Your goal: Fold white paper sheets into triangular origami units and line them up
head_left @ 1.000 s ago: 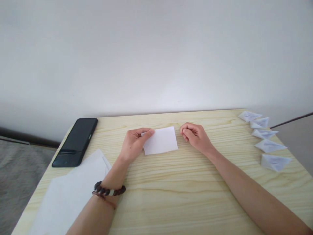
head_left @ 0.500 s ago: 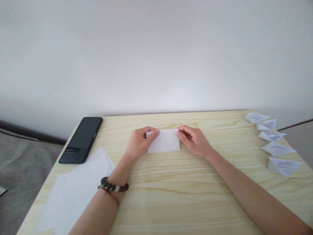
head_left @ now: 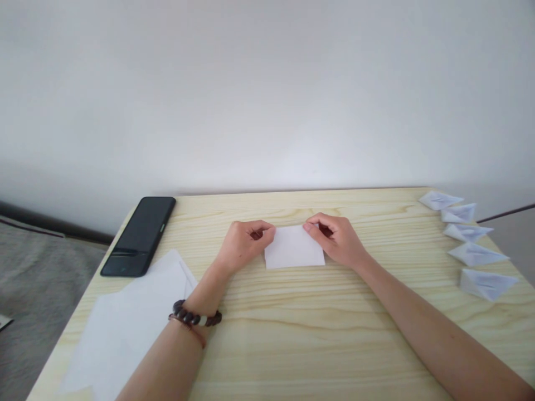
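Observation:
A small folded white paper rectangle (head_left: 295, 248) lies flat on the light wooden table (head_left: 301, 328). My left hand (head_left: 244, 245), with a bead bracelet on its wrist, is curled at the paper's left edge with fingers pinched at the top left corner. My right hand (head_left: 336, 239) pinches the paper's top right corner, fingers closed on it.
A black phone (head_left: 140, 235) lies at the table's far left. White paper sheets (head_left: 125, 328) sit at the near left. Several folded white paper shapes (head_left: 468, 239) line the right edge. A plain wall stands behind the table.
My right hand moved left and took hold of the paper's right corner. The paper shifted a little to the right, and my left fingers curled in at its left edge.

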A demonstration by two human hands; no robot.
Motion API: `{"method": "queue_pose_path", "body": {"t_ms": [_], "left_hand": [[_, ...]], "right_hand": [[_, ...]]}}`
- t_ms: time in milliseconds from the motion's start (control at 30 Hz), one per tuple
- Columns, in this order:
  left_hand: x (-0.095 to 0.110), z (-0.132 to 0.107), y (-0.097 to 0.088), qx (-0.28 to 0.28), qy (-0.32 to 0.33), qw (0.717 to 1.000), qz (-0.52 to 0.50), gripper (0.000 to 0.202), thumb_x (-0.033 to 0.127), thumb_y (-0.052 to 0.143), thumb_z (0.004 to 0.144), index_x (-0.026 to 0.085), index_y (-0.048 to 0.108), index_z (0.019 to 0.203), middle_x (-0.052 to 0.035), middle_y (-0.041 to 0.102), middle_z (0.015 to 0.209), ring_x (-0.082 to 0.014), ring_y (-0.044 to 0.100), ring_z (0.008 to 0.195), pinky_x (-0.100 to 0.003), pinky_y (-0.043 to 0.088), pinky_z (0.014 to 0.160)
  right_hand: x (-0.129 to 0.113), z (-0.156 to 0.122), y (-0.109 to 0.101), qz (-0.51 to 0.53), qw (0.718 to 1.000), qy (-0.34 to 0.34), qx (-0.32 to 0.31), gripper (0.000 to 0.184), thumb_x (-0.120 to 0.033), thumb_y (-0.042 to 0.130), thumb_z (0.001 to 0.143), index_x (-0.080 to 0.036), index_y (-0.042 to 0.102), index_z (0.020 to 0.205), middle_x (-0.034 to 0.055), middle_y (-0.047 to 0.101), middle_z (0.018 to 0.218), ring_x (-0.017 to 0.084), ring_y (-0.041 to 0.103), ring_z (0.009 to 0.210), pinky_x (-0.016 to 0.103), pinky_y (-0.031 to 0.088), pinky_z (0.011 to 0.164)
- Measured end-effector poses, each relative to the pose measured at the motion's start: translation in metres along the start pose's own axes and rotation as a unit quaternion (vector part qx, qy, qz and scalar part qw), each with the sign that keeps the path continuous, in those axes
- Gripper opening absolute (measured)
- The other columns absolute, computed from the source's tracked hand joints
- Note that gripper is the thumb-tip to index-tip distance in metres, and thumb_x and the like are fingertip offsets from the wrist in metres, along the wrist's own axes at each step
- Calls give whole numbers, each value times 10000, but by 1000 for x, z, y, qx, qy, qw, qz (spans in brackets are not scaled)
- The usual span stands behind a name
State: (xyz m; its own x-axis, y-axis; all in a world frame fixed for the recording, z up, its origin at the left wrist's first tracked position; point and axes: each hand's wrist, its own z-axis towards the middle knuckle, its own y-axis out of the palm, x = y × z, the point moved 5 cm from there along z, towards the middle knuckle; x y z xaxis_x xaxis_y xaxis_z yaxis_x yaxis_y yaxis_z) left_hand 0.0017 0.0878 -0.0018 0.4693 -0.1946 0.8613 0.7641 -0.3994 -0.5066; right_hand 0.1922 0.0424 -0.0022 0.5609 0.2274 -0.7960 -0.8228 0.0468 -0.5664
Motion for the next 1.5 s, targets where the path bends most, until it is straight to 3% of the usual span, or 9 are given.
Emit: {"method": "queue_pose_path", "body": {"t_ms": [133, 233, 333, 467, 567, 733, 967, 1167, 1500], "left_hand": [[-7, 2, -4, 8, -33, 999, -40, 288, 359, 547, 785, 134, 694, 683, -13, 645, 560, -116, 569, 515, -199, 458, 509], [-11, 3, -6, 16, -39, 996, -76, 275, 341, 532, 790, 132, 707, 759, -33, 692, 648, -124, 603, 543, -214, 503, 536], [-10, 3, -7, 28, -31, 996, -84, 301, 361, 520, 815, 130, 708, 778, -33, 690, 656, -121, 597, 540, -210, 499, 526], [1, 0, -2, 4, 15, 999, -30, 366, 448, 516, 851, 149, 727, 830, -44, 719, 757, -123, 587, 589, -200, 453, 516], [6, 0, 6, -9, 42, 998, 43, 292, 430, 596, 813, 188, 733, 904, -12, 712, 725, -111, 556, 568, -202, 420, 524], [3, 3, 6, 41, 62, 994, 83, 243, 391, 590, 830, 195, 720, 894, -40, 712, 812, -152, 622, 703, -243, 468, 643], [5, 4, 4, 79, 129, 976, 154, 183, 261, 603, 843, 197, 688, 992, -49, 680, 920, -203, 584, 910, -328, 464, 858], [4, 1, 7, 101, 178, 952, 228, 178, 236, 597, 873, 236, 731, 989, -63, 616, 953, -222, 513, 921, -378, 447, 860], [1, 3, 6, 115, 178, 944, 254, 209, 240, 548, 909, 225, 714, 1036, -59, 632, 981, -218, 508, 948, -388, 442, 888]], "right_hand": [[9, 2, -8, 42, 998, 27, 48, 245, -371, 534, 884, -180, 604, 747, -39, 453, 545, 86, 370, 468, 228, 267, 436], [15, 2, -13, 86, 993, 46, 69, 271, -395, 531, 874, -182, 578, 714, -37, 446, 548, 87, 361, 465, 224, 256, 422], [11, 1, -7, 79, 996, 34, 22, 268, -390, 538, 872, -178, 594, 718, -32, 478, 555, 83, 372, 464, 222, 267, 426], [1, 1, 1, 23, 1000, 9, -16, 245, -371, 546, 881, -177, 644, 770, -18, 561, 585, 88, 437, 485, 225, 318, 463], [0, 2, 2, 11, 1000, 15, 17, 202, -378, 603, 851, -185, 649, 814, -32, 537, 574, 92, 447, 493, 227, 347, 487], [7, 4, 1, 11, 997, 31, 68, 302, -356, 741, 736, -187, 639, 964, -16, 600, 694, 110, 491, 561, 243, 420, 552], [-1, 2, 2, -90, 989, -79, 92, 65, -247, 649, 836, -193, 673, 808, 51, 665, 788, 177, 607, 743, 303, 501, 677], [-9, -2, 8, -128, 969, -202, 56, 284, -112, 490, 914, -223, 694, 1078, 73, 685, 973, 179, 607, 889, 334, 528, 780], [-13, -3, 14, -157, 960, -230, -37, 336, -163, 472, 939, -158, 615, 1243, 84, 659, 1217, 207, 549, 972, 400, 506, 903]]}}
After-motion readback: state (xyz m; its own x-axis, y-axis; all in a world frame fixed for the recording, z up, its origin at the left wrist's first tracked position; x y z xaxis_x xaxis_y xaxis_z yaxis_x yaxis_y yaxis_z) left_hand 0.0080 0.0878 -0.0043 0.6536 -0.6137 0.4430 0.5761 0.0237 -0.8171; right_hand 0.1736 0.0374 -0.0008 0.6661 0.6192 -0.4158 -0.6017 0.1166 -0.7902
